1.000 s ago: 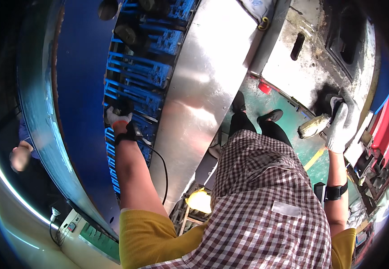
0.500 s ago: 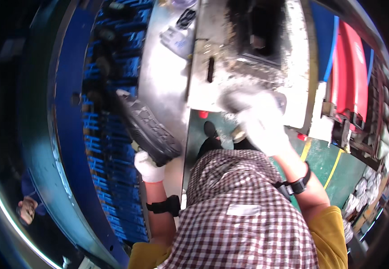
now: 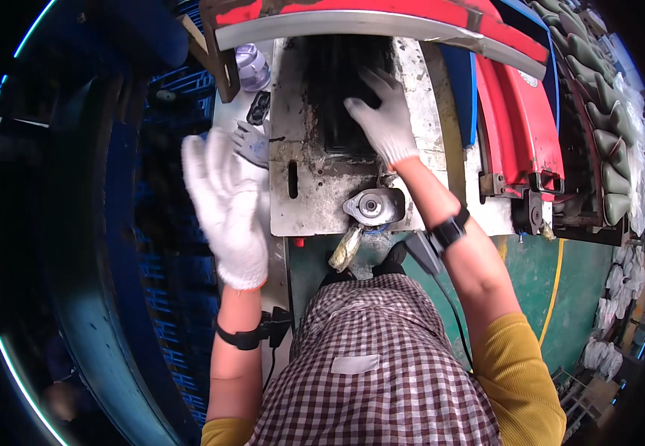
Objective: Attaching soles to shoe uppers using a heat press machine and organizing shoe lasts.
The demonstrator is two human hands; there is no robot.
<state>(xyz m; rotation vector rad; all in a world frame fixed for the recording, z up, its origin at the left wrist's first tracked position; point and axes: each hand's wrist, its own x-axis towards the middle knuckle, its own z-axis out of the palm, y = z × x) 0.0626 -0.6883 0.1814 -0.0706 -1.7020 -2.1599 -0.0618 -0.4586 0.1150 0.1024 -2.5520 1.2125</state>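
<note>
My left hand (image 3: 226, 208), in a white knit glove, is raised left of the metal worktable (image 3: 304, 208), its fingers extended and nothing in them. My right hand (image 3: 389, 119), also gloved in white, reaches over the table's black recessed plate (image 3: 348, 137) with fingers spread; whether its fingertips touch the plate I cannot tell. Below that hand, at the table's near edge, sits a round metal fitting (image 3: 371, 206) with a wrapped, yellowish handle (image 3: 346, 249). A grey-blue glove (image 3: 252, 143) lies just beyond my left hand.
A red curved machine part (image 3: 367, 11) with a silver edge spans the far end. Red and blue machinery (image 3: 512, 126) stands at right, beside a rack of greenish shapes (image 3: 608, 149). A purplish clear container (image 3: 252, 67) and a small black part (image 3: 258, 108) sit far left.
The black-soled shoe that my left hand held is gone from view, and that hand has moved up, open. My right hand has moved forward over the black plate. The view has shifted.
</note>
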